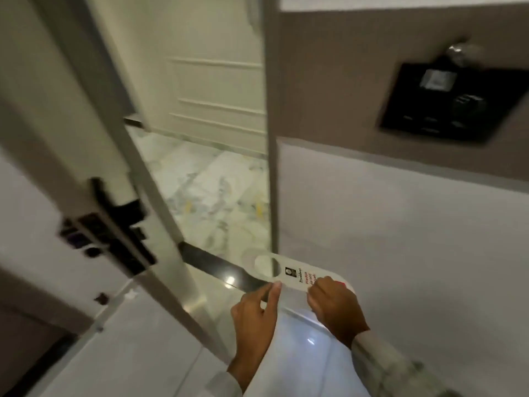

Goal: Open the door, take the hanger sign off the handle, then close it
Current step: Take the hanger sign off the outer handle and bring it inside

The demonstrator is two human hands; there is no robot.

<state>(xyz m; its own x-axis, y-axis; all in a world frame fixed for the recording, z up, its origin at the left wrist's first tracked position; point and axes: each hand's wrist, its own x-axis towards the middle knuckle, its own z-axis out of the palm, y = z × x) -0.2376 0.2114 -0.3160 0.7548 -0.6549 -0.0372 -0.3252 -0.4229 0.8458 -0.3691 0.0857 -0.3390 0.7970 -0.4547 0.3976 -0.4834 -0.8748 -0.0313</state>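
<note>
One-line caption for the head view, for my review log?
Both hands, left and right, hold the hanger sign beside the open door, its handle bare.

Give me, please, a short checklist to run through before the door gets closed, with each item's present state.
1. White card hanger sign off the handle: ok, it is held clear of the door.
2. Both hands on the sign: ok, left hand pinches its edge, right hand grips its printed end.
3. White door open: ok, the marble floor shows through the gap.
4. A hand free for the black lock handle: not ok.
5. Doorway free of obstacles: cannot tell, partly hidden.
</note>
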